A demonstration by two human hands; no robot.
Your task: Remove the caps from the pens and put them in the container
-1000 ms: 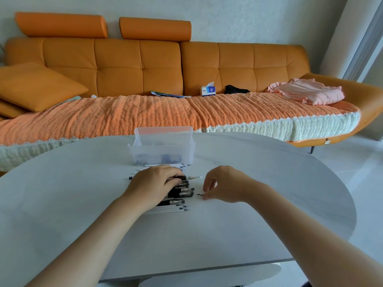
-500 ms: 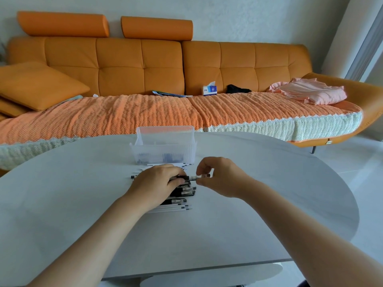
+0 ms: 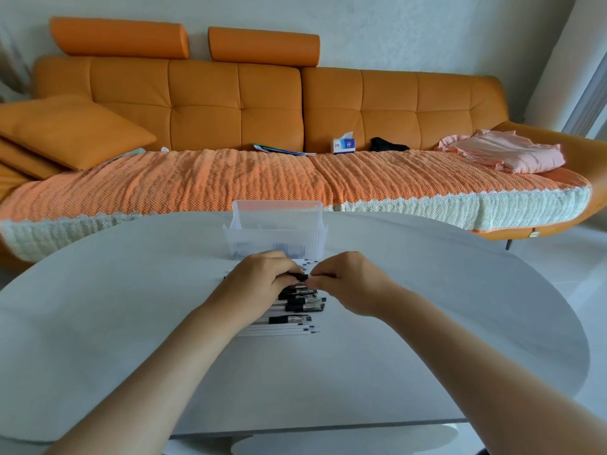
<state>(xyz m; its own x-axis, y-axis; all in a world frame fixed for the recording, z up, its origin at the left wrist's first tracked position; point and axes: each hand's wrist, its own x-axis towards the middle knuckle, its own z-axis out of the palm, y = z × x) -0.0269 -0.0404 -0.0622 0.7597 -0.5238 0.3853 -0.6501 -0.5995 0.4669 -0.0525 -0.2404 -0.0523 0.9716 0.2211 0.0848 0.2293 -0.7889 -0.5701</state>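
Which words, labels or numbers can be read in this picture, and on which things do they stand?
None can be read with certainty.
tissue box on the sofa: blue label with white print, too blurred to read.
pens on the table: any print too small to read.
booklet on the sofa: too blurred.

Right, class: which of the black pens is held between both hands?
The pen nearest the container: the left hand grips one end, the right hand pinches the other. The other pens lie on the table, closer to the person.
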